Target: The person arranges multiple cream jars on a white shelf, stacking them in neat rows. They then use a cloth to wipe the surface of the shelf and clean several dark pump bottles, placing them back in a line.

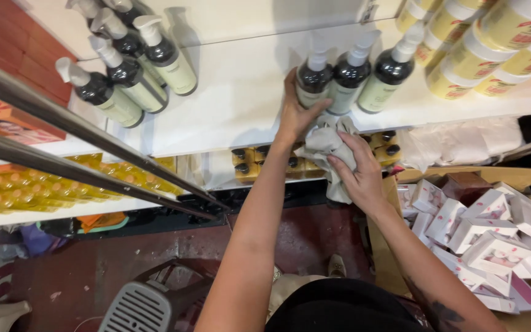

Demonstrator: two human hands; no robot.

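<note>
The left hand (294,110) holds a dark pump bottle (312,80) on the white shelf (228,104). The right hand (359,172) holds a grey cloth (327,147) just under it. Two more dark bottles (370,74) stand beside it. A box of small pink boxes (487,233) sits below on the right.

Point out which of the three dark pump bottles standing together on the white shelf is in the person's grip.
The leftmost bottle of the three: the left hand wraps its lower body. The middle bottle and right bottle stand untouched; the right hand holds a grey cloth.
</note>
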